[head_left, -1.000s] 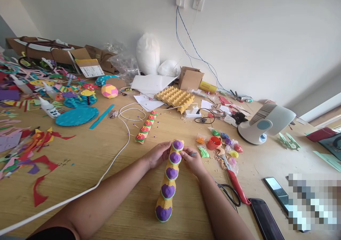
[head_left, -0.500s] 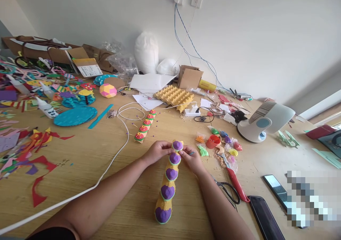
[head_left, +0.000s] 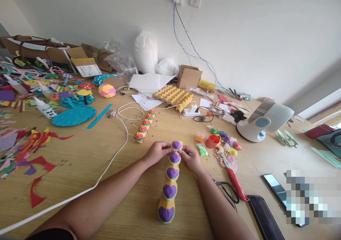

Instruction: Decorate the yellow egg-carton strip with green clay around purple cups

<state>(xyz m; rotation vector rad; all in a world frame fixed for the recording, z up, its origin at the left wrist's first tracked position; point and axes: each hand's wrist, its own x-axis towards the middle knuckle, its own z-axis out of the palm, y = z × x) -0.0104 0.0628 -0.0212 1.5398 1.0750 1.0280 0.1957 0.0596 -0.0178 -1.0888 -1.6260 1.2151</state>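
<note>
A yellow egg-carton strip (head_left: 172, 182) with purple clay caps, edged in light green, runs from my hands toward me. My left hand (head_left: 159, 153) pinches its far end from the left, thumb beside the top cap. From the right, my right hand (head_left: 193, 159) has its fingertips closed on the strip by the gap between the two farthest caps. A tiny bluish bit shows at the right fingers, too small to name. Beyond my left hand lies a second strip (head_left: 144, 126) with red and green caps, pins scattered around it.
Bagged clay (head_left: 203, 150) and a red cup (head_left: 212, 141) lie right of my hands, near a red-handled knife (head_left: 237, 185) and black scissors (head_left: 229, 192). A white cable (head_left: 113, 160) crosses the left side. Phones (head_left: 266, 217) and a white fan (head_left: 266, 121) stand farther right.
The near end of the purple-capped strip has swung slightly to the right and turned a little. Both hands keep their hold at its far end.
</note>
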